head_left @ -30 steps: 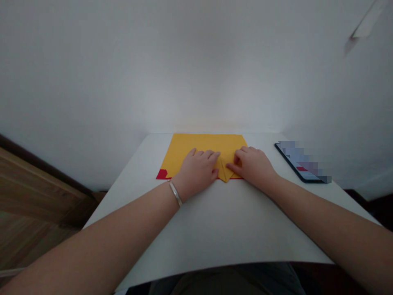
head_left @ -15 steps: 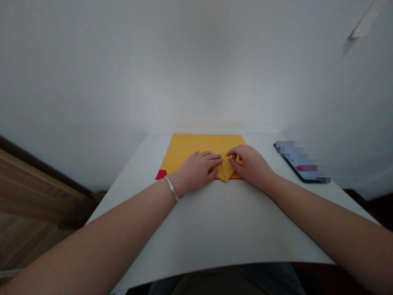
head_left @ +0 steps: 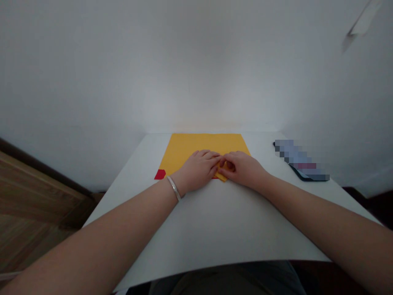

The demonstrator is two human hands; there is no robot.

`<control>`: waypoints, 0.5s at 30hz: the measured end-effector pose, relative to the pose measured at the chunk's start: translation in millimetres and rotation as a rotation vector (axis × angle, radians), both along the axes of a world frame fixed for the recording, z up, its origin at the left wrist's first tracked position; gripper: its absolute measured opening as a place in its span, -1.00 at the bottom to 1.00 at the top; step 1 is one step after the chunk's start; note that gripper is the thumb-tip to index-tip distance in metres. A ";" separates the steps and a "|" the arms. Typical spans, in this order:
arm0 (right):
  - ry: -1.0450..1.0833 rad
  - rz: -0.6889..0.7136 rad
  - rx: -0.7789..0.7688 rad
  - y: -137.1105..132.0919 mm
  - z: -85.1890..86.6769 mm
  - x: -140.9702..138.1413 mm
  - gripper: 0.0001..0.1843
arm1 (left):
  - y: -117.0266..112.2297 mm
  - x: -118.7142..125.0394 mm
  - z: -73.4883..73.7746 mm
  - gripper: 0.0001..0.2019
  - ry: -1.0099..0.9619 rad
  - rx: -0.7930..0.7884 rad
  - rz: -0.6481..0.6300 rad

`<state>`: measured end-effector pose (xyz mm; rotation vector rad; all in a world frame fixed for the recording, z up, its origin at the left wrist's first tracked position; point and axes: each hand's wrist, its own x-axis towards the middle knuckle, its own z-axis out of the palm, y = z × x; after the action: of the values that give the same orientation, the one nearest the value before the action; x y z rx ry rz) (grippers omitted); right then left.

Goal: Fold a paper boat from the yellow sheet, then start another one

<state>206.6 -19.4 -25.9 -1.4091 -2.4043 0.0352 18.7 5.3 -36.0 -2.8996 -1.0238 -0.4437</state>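
A small folded yellow paper (head_left: 221, 176) lies at the near edge of a large yellow sheet (head_left: 202, 141). Across its left part rests my left hand (head_left: 199, 168), palm down with the fingers stretched out flat and the thumb beside the folds. My right hand (head_left: 242, 167) has its fingers curled and its thumb and fingertips pinched on the folded paper's right side, touching my left fingertips. Both hands cover much of the folded piece, so its full shape is hidden. A silver bangle (head_left: 174, 188) circles my left wrist.
A red patch (head_left: 160, 174) shows at the sheet's near left corner. To the right on the white table (head_left: 211, 229) lies a phone (head_left: 302, 174), its screen blurred out. The wall (head_left: 196, 73) rises behind the table; wooden furniture (head_left: 37, 196) stands at left.
My right hand has moved left to meet my left fingertips, closing its fingers on the folded paper's right side. That side now shows less. My left hand stays nearly in place.
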 end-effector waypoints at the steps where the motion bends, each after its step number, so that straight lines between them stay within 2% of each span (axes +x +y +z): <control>1: -0.004 -0.007 0.008 -1.5 0.4 -1.4 -0.76 | 0.2 0.3 0.0 -0.67 -0.006 0.003 0.003; 7: 0.001 -0.047 0.003 -5.4 3.3 -5.8 -0.70 | 1.9 0.5 -0.4 -0.69 -0.014 0.011 -0.004; 15: -0.001 0.035 -0.109 -3.7 4.2 3.4 -0.66 | 6.3 -2.4 2.5 -0.63 0.064 -0.035 -0.032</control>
<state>210.0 -23.1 -21.8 -1.4136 -2.4613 0.1774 16.3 11.5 -33.5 -2.9435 -0.9872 -0.3359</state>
